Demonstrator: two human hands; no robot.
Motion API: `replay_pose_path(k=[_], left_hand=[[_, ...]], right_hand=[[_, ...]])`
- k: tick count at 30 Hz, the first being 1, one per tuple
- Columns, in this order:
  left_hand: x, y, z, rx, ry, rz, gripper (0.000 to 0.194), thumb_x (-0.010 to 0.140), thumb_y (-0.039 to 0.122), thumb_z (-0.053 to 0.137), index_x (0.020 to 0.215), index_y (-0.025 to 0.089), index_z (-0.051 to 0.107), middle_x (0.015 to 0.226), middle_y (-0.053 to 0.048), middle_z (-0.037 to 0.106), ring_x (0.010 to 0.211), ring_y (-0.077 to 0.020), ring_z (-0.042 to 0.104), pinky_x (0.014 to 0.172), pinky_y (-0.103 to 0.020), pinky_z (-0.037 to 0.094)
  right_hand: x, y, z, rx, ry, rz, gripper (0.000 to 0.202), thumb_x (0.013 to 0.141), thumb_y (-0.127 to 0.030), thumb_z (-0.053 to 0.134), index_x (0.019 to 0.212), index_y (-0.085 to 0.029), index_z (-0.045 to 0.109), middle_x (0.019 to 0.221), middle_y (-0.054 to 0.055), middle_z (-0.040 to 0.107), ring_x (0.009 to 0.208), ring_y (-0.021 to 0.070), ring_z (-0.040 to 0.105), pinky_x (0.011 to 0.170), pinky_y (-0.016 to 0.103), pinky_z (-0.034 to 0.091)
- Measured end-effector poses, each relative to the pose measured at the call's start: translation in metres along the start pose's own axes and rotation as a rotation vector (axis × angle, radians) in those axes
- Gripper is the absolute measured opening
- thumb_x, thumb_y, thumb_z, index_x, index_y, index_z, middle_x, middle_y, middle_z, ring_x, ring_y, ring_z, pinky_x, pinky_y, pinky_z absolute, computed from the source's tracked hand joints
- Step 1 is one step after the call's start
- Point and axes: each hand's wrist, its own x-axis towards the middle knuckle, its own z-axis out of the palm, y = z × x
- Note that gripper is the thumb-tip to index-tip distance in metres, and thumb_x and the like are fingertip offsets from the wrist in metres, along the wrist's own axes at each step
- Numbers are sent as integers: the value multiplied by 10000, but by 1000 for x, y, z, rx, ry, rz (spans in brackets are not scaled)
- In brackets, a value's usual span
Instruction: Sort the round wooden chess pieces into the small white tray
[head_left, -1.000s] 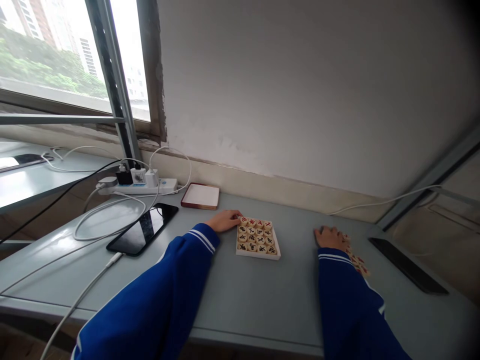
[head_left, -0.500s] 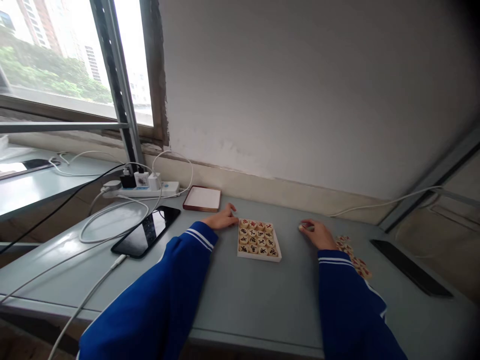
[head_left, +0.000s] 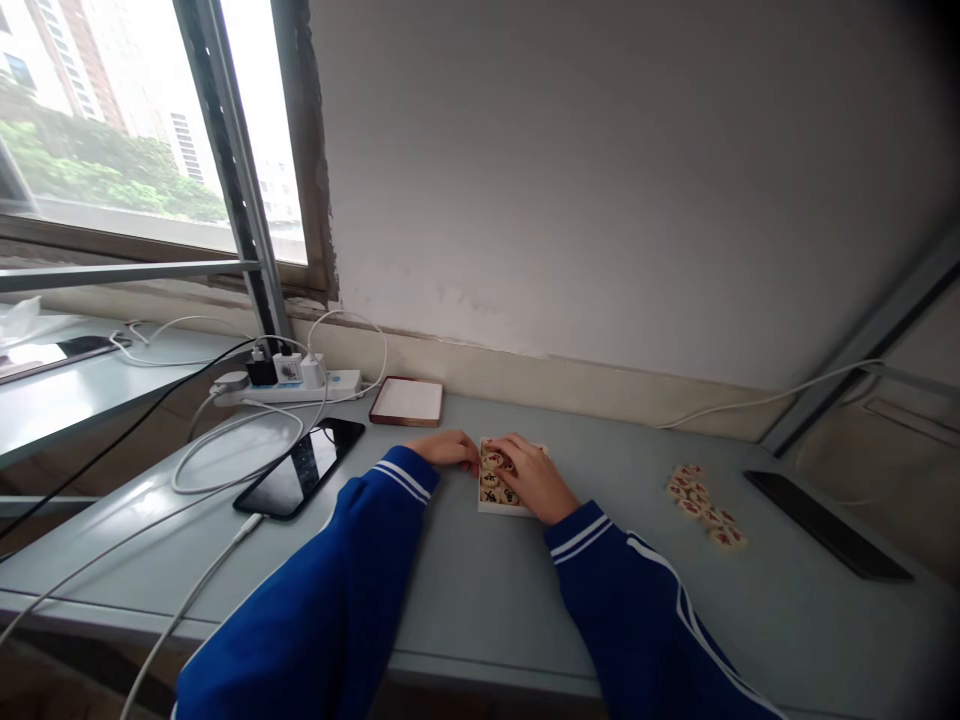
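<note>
A shallow white box [head_left: 501, 509] sits on the desk with rows of round wooden Chinese chess pieces [head_left: 490, 479] in it, some with black characters. My right hand [head_left: 534, 475] reaches over the box, fingers bent down, pinching a red-marked Chinese chess piece [head_left: 496, 461] above the layer below. This hand hides most of the box's right half. My left hand [head_left: 448, 449] rests at the box's left wall, its fingers curled against the edge. To the right, several loose red-marked pieces [head_left: 694, 494] lie in a cluster.
A box lid [head_left: 408, 400] lies inside-up near the wall. Left of it are a power strip [head_left: 345, 385] with chargers, looping white cables [head_left: 196, 484] and a black phone [head_left: 300, 468]. A long dark flat object [head_left: 827, 525] lies on the desk [head_left: 480, 610] at far right.
My right hand has moved left from beside the loose pieces to over the box, bringing a piece with it. My left hand's fingers have bent down against the box edge.
</note>
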Motion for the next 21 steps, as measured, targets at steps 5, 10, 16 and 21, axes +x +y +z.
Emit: replay_pose_path(k=[5, 10, 16, 21], left_hand=[[1, -2, 1, -13, 24, -7, 259, 687, 301, 473, 638, 116, 647, 564, 8, 553, 583, -100, 469, 625, -204, 363], [-1, -2, 0, -16, 29, -10, 281, 694, 323, 478, 631, 123, 665, 565, 3, 568, 589, -104, 476, 622, -200, 360], [-6, 10, 3, 96, -8, -77, 366, 723, 399, 460, 575, 145, 678, 473, 8, 519, 507, -95, 419, 571, -205, 342], [0, 12, 10, 138, 36, -99, 333, 729, 337, 435, 566, 145, 653, 523, 4, 550, 528, -99, 470, 563, -203, 342]], right_hand=[[-1, 5, 4, 147, 19, -9, 236, 788, -127, 469, 1003, -214, 512, 1017, 30, 510, 953, 132, 500, 827, 257, 386], [0, 4, 0, 128, 38, 4, 189, 804, -146, 423, 956, -204, 519, 966, 33, 526, 859, 135, 525, 792, 273, 397], [-9, 45, -30, -384, 155, 348, 252, 791, -203, 436, 1013, -202, 556, 1022, 86, 572, 955, 221, 502, 831, 388, 331], [-47, 105, -56, -720, 110, 945, 305, 777, -204, 421, 1012, -109, 591, 1069, 188, 548, 1037, 314, 459, 810, 467, 327]])
